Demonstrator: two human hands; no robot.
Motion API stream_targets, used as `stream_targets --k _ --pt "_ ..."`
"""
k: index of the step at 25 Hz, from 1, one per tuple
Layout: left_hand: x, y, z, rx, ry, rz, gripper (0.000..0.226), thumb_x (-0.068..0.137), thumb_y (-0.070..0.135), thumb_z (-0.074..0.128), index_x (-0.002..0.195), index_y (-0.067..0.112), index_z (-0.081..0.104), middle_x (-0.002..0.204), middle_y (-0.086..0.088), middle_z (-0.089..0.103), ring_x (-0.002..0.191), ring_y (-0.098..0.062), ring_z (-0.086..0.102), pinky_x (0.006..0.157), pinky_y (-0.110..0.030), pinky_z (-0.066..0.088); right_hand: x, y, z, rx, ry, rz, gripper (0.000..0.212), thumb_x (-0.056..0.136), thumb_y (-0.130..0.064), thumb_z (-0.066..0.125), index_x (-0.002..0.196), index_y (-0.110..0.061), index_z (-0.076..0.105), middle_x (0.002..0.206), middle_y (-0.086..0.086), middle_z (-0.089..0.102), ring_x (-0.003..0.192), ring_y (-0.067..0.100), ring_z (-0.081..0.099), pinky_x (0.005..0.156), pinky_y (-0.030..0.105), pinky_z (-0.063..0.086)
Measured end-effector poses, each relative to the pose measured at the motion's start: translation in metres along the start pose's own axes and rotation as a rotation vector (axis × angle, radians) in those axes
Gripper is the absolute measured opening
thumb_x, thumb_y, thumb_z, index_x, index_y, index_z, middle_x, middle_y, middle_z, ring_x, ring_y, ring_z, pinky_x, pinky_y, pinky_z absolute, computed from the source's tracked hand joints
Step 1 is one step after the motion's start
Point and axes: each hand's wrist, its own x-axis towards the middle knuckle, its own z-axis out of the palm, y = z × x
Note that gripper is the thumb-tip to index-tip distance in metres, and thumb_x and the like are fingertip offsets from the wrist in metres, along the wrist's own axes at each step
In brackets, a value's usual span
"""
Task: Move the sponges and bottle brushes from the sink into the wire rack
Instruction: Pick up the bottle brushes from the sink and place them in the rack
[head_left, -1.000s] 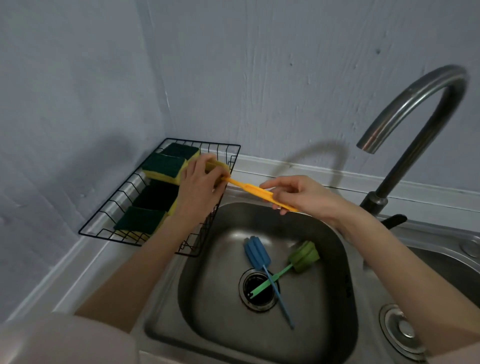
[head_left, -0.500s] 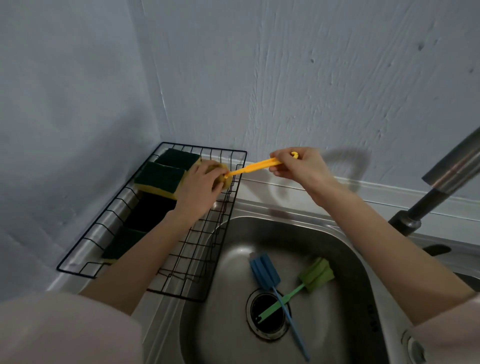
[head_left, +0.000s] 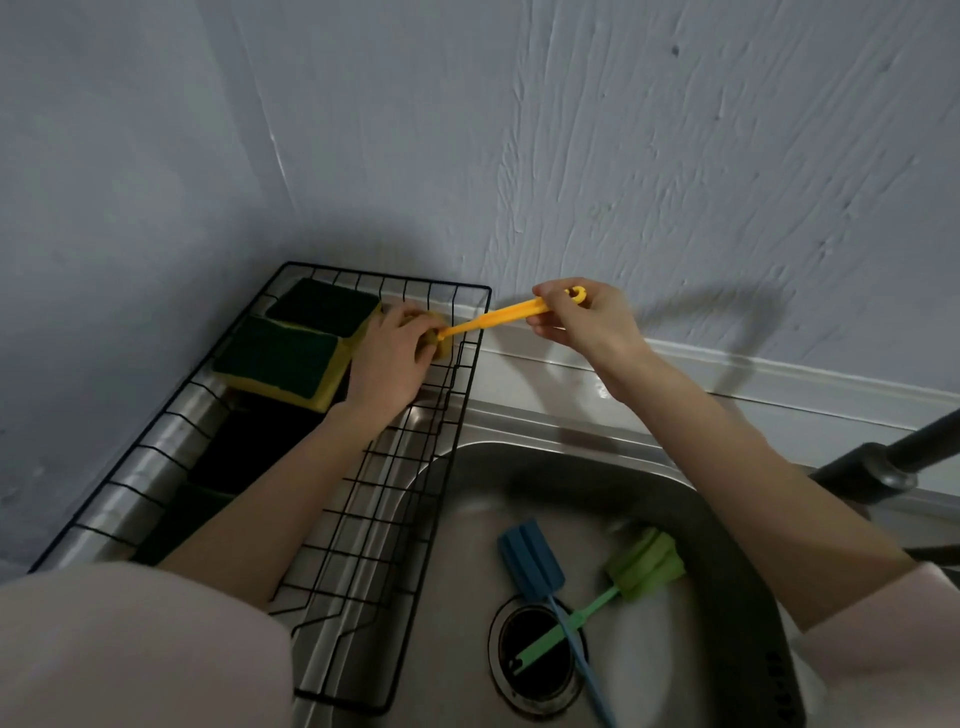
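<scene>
Sink (head_left: 649, 499): steel basin at lower right, its drain (head_left: 537, 654) near the bottom; two brushes lie inside it.
Wire rack (head_left: 436, 395): black grid basket in the wall corner, its right part overhanging the sink's left rim; the near right half of its floor lies bare.
Sponges (head_left: 283, 358): yellow blocks with dark green scouring faces, two overlapping at the rack's far left; darker ones lie nearer along the left side, partly hidden by the forearm.
Yellow bottle brush (head_left: 493, 318): slim orange-yellow handle with a ring end, slanting across the rack's far right rim; its head is inside the rack's far right corner.
Blue bottle brush (head_left: 530, 564): ribbed blue head left of centre in the sink, handle running toward the bottom edge over the drain.
Green bottle brush (head_left: 647, 569): pale green head to the right, its handle crossing the blue one above the drain.
Left hand (head_left: 392, 358): grip curled over the yellow brush's head, inside the rack.
Right hand (head_left: 584, 322): grip pinching the handle's ring end, above the surface behind the sink.
</scene>
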Motion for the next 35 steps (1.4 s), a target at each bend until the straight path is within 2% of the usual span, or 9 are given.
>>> stream_targets --k 4,8,13,16,19,23,26,32,35 --pt "0.003 -0.001 0.006 0.037 -0.057 -0.009 0.033 0.085 0.014 0.053 0.118 0.018 0.053 0.131 -0.010 0.047 0.119 -0.031 0.041 0.100 -0.045 0.037 0.001 0.007 -0.003 0.044 0.013 0.057 0.006 0.090 -0.014 0.051 0.096 -0.012 0.052 0.078 0.004 0.059 0.071 0.014 0.063 0.065 0.020 0.055" --pt "-0.001 0.005 -0.003 0.012 -0.100 -0.008 0.035 0.086 0.015 0.051 0.121 0.018 0.051 0.134 -0.010 0.046 0.122 -0.030 0.041 0.102 -0.048 0.036 -0.009 0.007 -0.013 -0.044 0.013 0.078 0.034 0.091 -0.021 0.049 0.122 -0.010 0.040 0.106 0.011 0.059 0.086 0.019 0.061 0.067 0.021 0.051" --pt "-0.015 0.032 -0.028 -0.105 -0.053 0.027 0.033 0.085 0.012 0.052 0.118 0.011 0.053 0.124 -0.014 0.054 0.109 -0.026 0.050 0.090 -0.033 0.041 -0.037 0.001 -0.030 -0.100 0.033 0.098 0.052 0.091 -0.019 0.045 0.137 -0.006 0.023 0.107 0.006 0.049 0.092 0.021 0.058 0.079 0.029 0.048" --pt "-0.030 0.057 -0.039 -0.081 -0.062 0.094 0.034 0.084 0.011 0.051 0.118 0.012 0.053 0.122 -0.015 0.055 0.103 -0.029 0.054 0.080 -0.029 0.040 -0.059 0.003 -0.040 -0.146 0.020 0.109 0.047 0.090 -0.015 0.047 0.134 -0.006 0.032 0.104 0.007 0.051 0.104 0.028 0.059 0.087 0.035 0.049" --pt "-0.048 0.086 -0.039 -0.076 -0.099 0.158 0.032 0.085 0.012 0.051 0.117 0.012 0.054 0.124 -0.015 0.055 0.106 -0.031 0.054 0.089 -0.037 0.044 -0.083 0.011 -0.052 -0.304 -0.002 0.096 0.035 0.088 -0.017 0.049 0.122 -0.011 0.047 0.106 0.011 0.058 0.107 0.030 0.059 0.097 0.042 0.047" --pt "-0.081 0.116 -0.017 -0.112 -0.208 0.192 0.031 0.085 0.015 0.051 0.116 0.014 0.054 0.123 -0.012 0.057 0.110 -0.025 0.054 0.094 -0.037 0.042 -0.115 0.046 -0.067 -0.518 -0.084 0.100 0.030 0.086 -0.020 0.052 0.115 -0.013 0.054 0.110 0.014 0.064 0.097 0.026 0.059 0.089 0.034 0.046" --pt "-0.115 0.126 0.015 -0.121 -0.327 0.187 0.032 0.086 0.015 0.051 0.118 0.016 0.053 0.124 -0.011 0.056 0.111 -0.024 0.052 0.097 -0.040 0.042 -0.135 0.087 -0.076 -0.597 -0.145 0.202 0.033 0.085 -0.016 0.056 0.117 -0.010 0.054 0.113 0.015 0.065 0.105 0.027 0.060 0.084 0.025 0.041" --pt "-0.162 0.113 0.087 -0.151 -0.591 0.100 0.039 0.085 0.013 0.050 0.125 0.009 0.047 0.133 -0.013 0.051 0.121 -0.028 0.047 0.100 -0.033 0.035 -0.164 0.170 -0.081 -0.708 -0.198 0.398 0.031 0.084 -0.013 0.054 0.114 -0.009 0.057 0.120 0.015 0.062 0.113 0.028 0.056 0.091 0.029 0.043" --pt "-0.182 0.101 0.117 -0.165 -0.703 0.051 0.042 0.085 0.014 0.050 0.127 0.010 0.045 0.136 -0.012 0.049 0.125 -0.025 0.044 0.102 -0.031 0.033 -0.179 0.203 -0.075 -0.775 -0.260 0.457 0.015 0.085 -0.014 0.051 0.095 -0.010 0.061 0.115 0.018 0.064 0.111 0.031 0.057 0.082 0.029 0.044"
